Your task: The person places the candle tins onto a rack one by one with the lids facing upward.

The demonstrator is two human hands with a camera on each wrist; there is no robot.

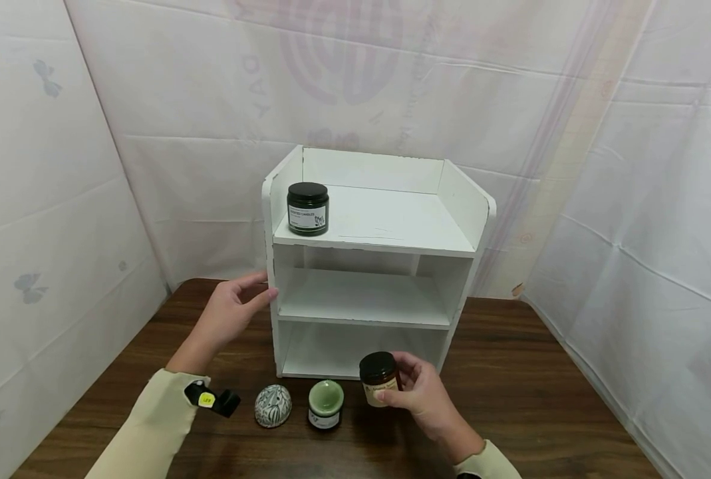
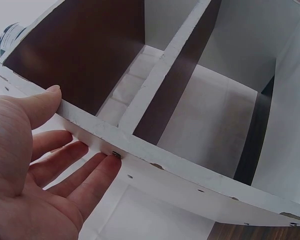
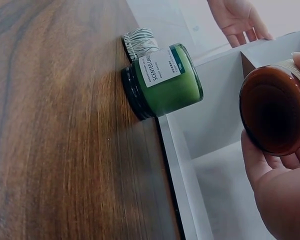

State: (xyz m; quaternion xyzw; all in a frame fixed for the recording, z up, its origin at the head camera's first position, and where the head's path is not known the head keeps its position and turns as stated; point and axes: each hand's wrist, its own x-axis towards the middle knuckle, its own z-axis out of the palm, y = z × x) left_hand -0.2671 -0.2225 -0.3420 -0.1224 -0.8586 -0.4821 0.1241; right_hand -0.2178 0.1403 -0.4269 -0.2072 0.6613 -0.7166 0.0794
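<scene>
My right hand [image 1: 424, 397] grips an amber candle jar [image 1: 378, 372] with a black lid and cream label, held in front of the white shelf's bottom tier. The right wrist view shows the jar's round glass base [image 3: 272, 112]. With fingers extended, my left hand [image 1: 226, 316] touches the left side panel of the white shelf [image 1: 361, 319], thumb at its front edge [image 2: 100, 127]. A green scented candle jar [image 3: 172, 82] stands upside down on its black lid on the table. Left of it sits a small rounded tin [image 1: 273, 406] with a black-and-white leaf pattern.
A dark candle jar [image 1: 308, 209] with a black lid and white label stands at the left front of the shelf's top tier. The shelf rests on a dark wooden table [image 1: 529, 392]. White sheeting [image 1: 193, 179] hangs behind and on both sides.
</scene>
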